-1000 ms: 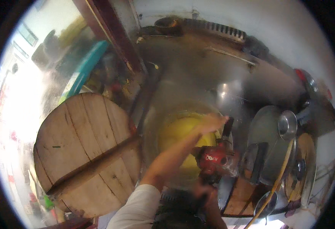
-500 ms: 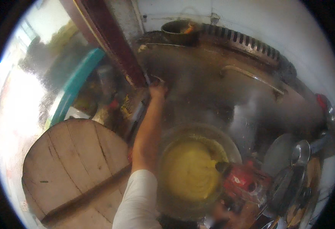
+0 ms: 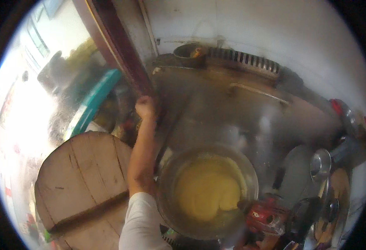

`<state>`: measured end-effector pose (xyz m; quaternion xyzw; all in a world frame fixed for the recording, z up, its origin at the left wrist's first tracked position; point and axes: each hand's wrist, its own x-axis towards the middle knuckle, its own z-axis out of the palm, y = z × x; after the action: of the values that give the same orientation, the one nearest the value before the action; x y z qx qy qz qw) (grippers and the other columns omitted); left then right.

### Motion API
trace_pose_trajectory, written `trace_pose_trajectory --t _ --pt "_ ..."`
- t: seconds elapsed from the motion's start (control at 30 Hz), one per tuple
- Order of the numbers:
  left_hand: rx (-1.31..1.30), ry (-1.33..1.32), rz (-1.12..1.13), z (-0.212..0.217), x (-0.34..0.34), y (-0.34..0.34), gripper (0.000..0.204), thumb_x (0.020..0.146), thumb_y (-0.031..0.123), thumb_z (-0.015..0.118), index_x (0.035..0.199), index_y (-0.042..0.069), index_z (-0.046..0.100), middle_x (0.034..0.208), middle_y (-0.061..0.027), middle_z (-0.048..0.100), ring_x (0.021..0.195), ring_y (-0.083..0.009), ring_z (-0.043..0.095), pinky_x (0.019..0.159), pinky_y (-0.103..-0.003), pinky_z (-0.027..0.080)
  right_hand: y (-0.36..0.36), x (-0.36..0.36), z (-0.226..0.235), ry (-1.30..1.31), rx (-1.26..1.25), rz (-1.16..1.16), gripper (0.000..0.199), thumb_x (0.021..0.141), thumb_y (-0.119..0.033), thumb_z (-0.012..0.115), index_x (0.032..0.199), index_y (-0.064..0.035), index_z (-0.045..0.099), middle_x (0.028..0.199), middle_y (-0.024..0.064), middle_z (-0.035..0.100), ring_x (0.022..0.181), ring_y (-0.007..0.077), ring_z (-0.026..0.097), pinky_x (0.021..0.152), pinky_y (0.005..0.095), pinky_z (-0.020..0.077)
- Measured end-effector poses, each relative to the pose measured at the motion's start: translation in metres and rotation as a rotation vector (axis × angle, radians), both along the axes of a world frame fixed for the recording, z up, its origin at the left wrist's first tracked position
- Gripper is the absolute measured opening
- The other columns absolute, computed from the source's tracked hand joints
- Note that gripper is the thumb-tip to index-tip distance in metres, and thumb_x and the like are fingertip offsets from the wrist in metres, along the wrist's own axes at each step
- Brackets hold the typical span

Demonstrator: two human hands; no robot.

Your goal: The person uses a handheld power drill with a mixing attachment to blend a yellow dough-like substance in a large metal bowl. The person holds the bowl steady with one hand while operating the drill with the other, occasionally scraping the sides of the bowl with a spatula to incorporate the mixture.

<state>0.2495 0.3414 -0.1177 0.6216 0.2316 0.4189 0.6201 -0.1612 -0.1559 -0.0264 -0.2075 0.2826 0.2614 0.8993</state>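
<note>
My left arm, in a white sleeve, stretches forward past a wide metal pot (image 3: 163,200). At its end my left hand (image 3: 145,106) is closed like a fist at the lower end of a dark red post (image 3: 126,54); whatever it grips is hidden. Thick yellow mixture (image 3: 206,189) fills the pot's bottom. A red power tool (image 3: 266,215) leans over the right rim, its dark end reaching down to the mixture. Around the tool's lower part, at the bottom edge, the picture is smeared, and I cannot make out my right hand there.
A round wooden lid (image 3: 87,175) lies left of my arm. Behind it curves a teal rim (image 3: 93,104). Ladles and a metal strainer (image 3: 320,163) crowd the right side. A dark pot (image 3: 189,56) stands at the back by a slotted metal strip (image 3: 245,60). Haze hangs over the counter.
My left hand has shifted left and slightly nearer, and its fist now shows more plainly. The whole view has turned a little. Swirls in the yellow mixture look different.
</note>
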Motion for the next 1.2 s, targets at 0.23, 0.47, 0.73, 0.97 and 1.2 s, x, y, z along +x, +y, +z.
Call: trace_pose_trajectory --t 0.23,0.47,0.73,0.97,1.2 --pt "0.237 0.038 -0.474 0.07 -0.198 -0.172 0.007 0.082 0.0 0.054 0.085 0.003 0.059 0.082 -0.0015 0.06 0.071 -0.0104 0.054 0.067 -0.025 0.046 -0.033 -0.101 0.006 0.046 -0.028 -0.007 0.038 0.058 -0.007 0.06 0.093 -0.0057 0.046 0.072 0.0046 0.047 0.059 0.017 0.046 0.051 0.0282 0.0377" --pt "0.936 0.692 -0.87 -0.043 -0.342 -0.185 0.022 0.082 0.008 0.052 0.103 0.004 0.056 0.087 -0.0172 0.061 0.08 -0.0326 0.059 0.07 -0.037 0.048 -0.002 -0.111 -0.005 -0.139 -0.159 0.121 0.038 0.056 -0.006 0.061 0.092 -0.0047 0.048 0.071 0.0068 0.05 0.056 0.0197 0.048 0.05 0.028 0.0385" --pt "1.001 1.069 -0.725 -0.074 -0.546 -0.158 0.031 0.076 0.011 0.053 0.107 0.007 0.055 0.09 -0.0201 0.059 0.088 -0.0357 0.058 0.075 -0.045 0.046 0.031 -0.064 -0.066 -0.247 0.157 0.175 0.039 0.056 -0.006 0.062 0.093 -0.0045 0.05 0.071 0.0079 0.052 0.055 0.0207 0.051 0.048 0.0301 0.0409" --pt "0.978 1.246 -0.535 -0.066 -0.626 -0.17 0.036 0.08 0.012 0.048 0.115 0.01 0.052 0.088 -0.0148 0.057 0.084 -0.0371 0.054 0.078 -0.045 0.045 0.044 -0.028 -0.057 -0.241 0.037 0.129 0.038 0.055 -0.004 0.062 0.092 -0.0048 0.052 0.072 0.0078 0.053 0.057 0.0204 0.053 0.048 0.0293 0.0421" --pt "1.113 0.885 -0.535 -0.003 -0.605 -0.176 0.053 0.08 0.008 0.047 0.131 0.004 0.035 0.097 -0.0208 0.053 0.089 -0.0366 0.054 0.074 -0.045 0.047 0.017 -0.017 -0.039 -0.104 -0.167 -0.021 0.039 0.054 -0.003 0.062 0.091 -0.0043 0.051 0.074 0.0068 0.054 0.056 0.0203 0.054 0.048 0.0293 0.0444"
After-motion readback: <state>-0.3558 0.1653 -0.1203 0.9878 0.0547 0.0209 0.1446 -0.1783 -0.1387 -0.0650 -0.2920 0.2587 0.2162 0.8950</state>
